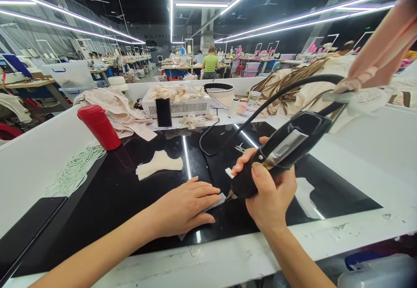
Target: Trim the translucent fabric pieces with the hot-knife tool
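My left hand lies flat on the glossy black board, fingers stretched out. Under its fingertips shows a small pale, thin piece, mostly covered by the hand. My right hand is wrapped around a black corded handheld tool with a clear switch or cover on its side. The tool is tilted, and its pointed metal tip is at the edge of the pale piece, close to my left fingers. A cream shaped fabric piece lies on the board beyond my left hand.
A red bottle and pale green cord are at the left. A phone leans on a white box. Small snips, a white cut piece and a looping black cable are near my right hand. Fabric is heaped behind.
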Motion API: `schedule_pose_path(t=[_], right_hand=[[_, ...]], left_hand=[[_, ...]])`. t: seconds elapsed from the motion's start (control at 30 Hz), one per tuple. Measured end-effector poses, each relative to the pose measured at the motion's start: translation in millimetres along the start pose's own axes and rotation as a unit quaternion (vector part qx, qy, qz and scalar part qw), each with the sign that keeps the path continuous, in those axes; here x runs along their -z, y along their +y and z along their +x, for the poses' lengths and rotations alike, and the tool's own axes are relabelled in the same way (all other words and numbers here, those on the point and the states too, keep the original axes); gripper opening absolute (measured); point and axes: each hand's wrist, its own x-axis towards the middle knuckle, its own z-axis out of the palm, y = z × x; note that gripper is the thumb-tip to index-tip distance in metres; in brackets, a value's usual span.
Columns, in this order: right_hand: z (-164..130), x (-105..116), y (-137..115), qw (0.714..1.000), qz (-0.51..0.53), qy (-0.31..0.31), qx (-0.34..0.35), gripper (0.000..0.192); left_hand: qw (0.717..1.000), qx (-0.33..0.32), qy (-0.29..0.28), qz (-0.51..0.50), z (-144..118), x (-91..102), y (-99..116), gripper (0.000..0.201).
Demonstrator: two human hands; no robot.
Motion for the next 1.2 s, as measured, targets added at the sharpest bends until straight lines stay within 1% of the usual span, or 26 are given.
schedule_pose_path(t=[0.17,0.3,0.5,0.77,1.0,1.2], right_hand=[[0.0,1.3,2.3,1.0,-0.001,0.003,0.003,0.032],[0.0,1.8,4.5,1.0,-0.01,0.009,-0.004,0.027],[-0.9,2.8,6.5,1.0,-0.014,0.006,-0.001,0.028],[-1.1,5.9,8.6,0.999,-0.037,0.01,-0.005,0.037],[-2.0,0.2,6.9,1.0,0.014,0.004,-0.01,0.033],[-4.6,-2.0,9.6,1.0,0.002,-0.005,-0.016,0.028]], left_hand=[[1.0,-0.011,-0.005,0.01,12.9,-8.9,-7.7,0.049],[1.0,-0.003,-0.012,0.025,11.8,-10.7,-7.8,0.05],[1.0,0.012,-0.014,0.008,10.9,-10.9,-5.4,0.051],[1.0,0.019,-0.002,-0.008,11.6,-11.3,-4.4,0.05],[1.0,0.017,-0.002,-0.008,10.7,-10.3,-5.5,0.049],[1.0,0.013,0.013,-0.011,10.7,-13.1,-6.9,0.049]])
